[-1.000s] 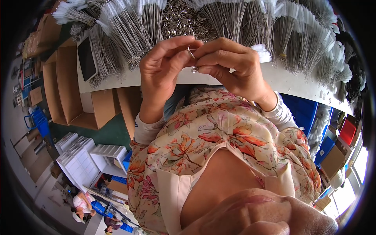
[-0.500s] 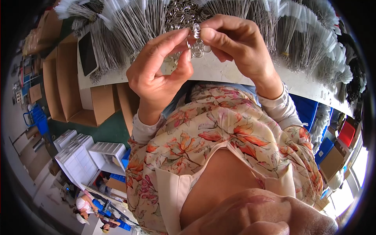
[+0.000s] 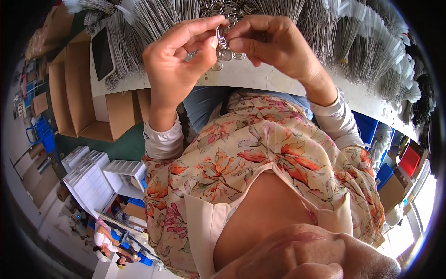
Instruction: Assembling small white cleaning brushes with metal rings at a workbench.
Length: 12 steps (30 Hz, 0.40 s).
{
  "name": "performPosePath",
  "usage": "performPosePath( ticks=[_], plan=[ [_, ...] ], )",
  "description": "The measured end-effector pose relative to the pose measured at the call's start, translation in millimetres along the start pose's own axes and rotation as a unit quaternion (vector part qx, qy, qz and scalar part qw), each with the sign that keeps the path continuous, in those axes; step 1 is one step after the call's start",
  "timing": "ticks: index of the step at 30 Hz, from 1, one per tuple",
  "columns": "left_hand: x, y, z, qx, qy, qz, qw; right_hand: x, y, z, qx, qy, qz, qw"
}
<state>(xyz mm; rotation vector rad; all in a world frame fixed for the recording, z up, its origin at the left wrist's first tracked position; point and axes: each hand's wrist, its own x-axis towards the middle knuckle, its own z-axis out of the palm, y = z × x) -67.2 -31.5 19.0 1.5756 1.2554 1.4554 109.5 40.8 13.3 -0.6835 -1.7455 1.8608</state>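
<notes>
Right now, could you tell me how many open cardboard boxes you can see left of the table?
3, possibly more hidden: a long cardboard box beside the table edge, another just left of it, and a small one farther left by the blue crate.

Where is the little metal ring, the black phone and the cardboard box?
metal ring [image 3: 222, 38], head view, on its coiled wire between the fingertips.
black phone [image 3: 102, 52], head view, middle of its dark screen.
cardboard box [image 3: 79, 88], head view, on its inner wall.
</notes>
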Motion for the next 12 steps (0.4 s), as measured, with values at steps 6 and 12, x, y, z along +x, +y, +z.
performPosePath(
  ticks=[6,12],
  plan=[
    [33.8,-53.6,-45.0,0.168,0.070,-0.138,0.973,-27.9,80.9,7.0,-0.430,0.101,-0.228,0.868],
    [63.5,-97.7,-84.5,0.532,0.081,-0.164,0.827,-42.4,109.5,5.4,-0.515,0.051,-0.247,0.819]
  ],
)
